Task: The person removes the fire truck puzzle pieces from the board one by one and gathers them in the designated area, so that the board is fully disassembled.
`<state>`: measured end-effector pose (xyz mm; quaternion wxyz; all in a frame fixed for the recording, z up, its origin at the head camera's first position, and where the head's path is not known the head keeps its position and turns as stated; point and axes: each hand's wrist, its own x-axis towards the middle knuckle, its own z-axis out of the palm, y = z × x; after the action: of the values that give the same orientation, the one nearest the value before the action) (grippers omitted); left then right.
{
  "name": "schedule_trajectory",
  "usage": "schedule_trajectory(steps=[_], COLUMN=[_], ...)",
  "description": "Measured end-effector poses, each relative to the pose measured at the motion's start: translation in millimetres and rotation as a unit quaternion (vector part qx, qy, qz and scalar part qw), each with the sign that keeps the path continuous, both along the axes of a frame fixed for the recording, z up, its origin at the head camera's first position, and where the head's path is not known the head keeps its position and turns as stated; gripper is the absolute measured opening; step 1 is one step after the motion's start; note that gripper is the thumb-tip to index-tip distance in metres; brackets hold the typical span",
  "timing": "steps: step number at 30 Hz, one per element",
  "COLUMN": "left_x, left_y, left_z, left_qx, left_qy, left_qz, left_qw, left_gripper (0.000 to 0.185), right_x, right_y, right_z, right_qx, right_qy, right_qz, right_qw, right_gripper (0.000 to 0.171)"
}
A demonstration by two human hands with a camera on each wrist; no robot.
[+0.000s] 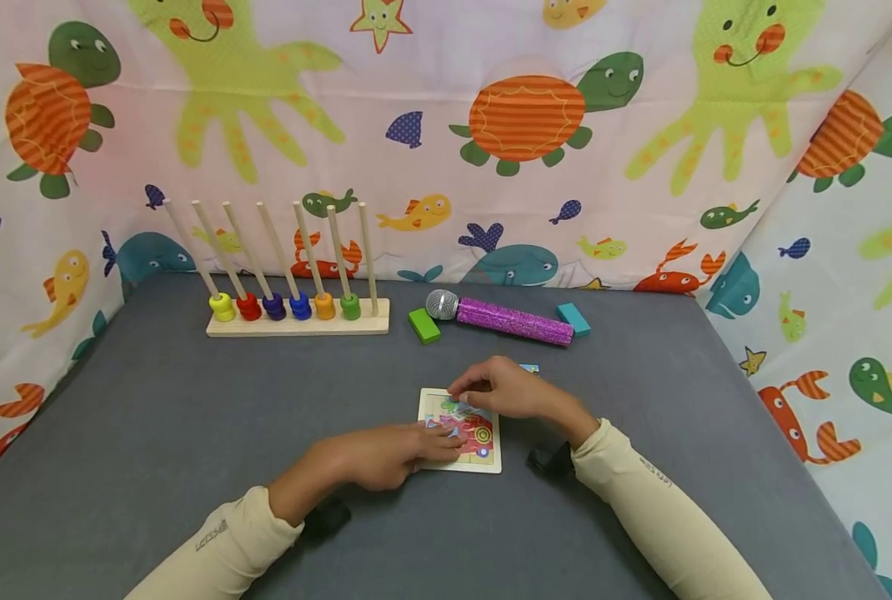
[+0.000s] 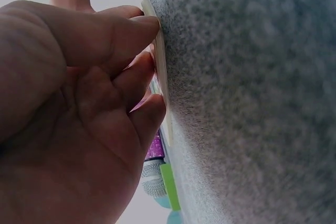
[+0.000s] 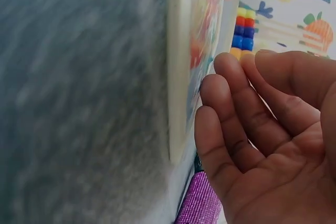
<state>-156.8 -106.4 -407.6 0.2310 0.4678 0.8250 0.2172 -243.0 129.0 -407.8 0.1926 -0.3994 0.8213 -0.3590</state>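
Observation:
A wooden picture puzzle [image 1: 479, 457] with a pale frame and a red vehicle picture lies flat on the grey table. My left hand [image 1: 393, 452] rests on its left side, fingers stretched over the picture; in the left wrist view the thumb [image 2: 139, 32] is at the frame's edge. Above the puzzle's top edge hovers my right hand [image 1: 508, 387], fingertips close over the upper part of the picture. From the right wrist, its fingers [image 3: 212, 132] look loosely bent beside the board, with no piece visible between them. A small colourful piece [image 1: 530, 368] shows partly behind the right hand.
Behind the puzzle lie a purple glittery microphone [image 1: 513, 320], a green block [image 1: 424, 326] and a blue block [image 1: 573, 319]. A wooden peg stand [image 1: 296, 328] with coloured beads stands at the back left. A sea-animal curtain [image 1: 423, 75] borders the table.

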Motion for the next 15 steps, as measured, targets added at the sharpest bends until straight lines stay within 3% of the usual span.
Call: schedule_trajectory(steps=[15], left_x=[-0.4], left_y=[3.1], left_z=[-2.6], left_qx=[-0.002], left_qy=[0.013], left_qz=[-0.004], left_qw=[0.9999], left_gripper=[0.049], right_x=[6.2], right_y=[-6.2], right_z=[-3.4], right_qx=[0.014], right_qy=[0.027], right_qz=[0.014], right_qw=[0.999], right_gripper=[0.023])
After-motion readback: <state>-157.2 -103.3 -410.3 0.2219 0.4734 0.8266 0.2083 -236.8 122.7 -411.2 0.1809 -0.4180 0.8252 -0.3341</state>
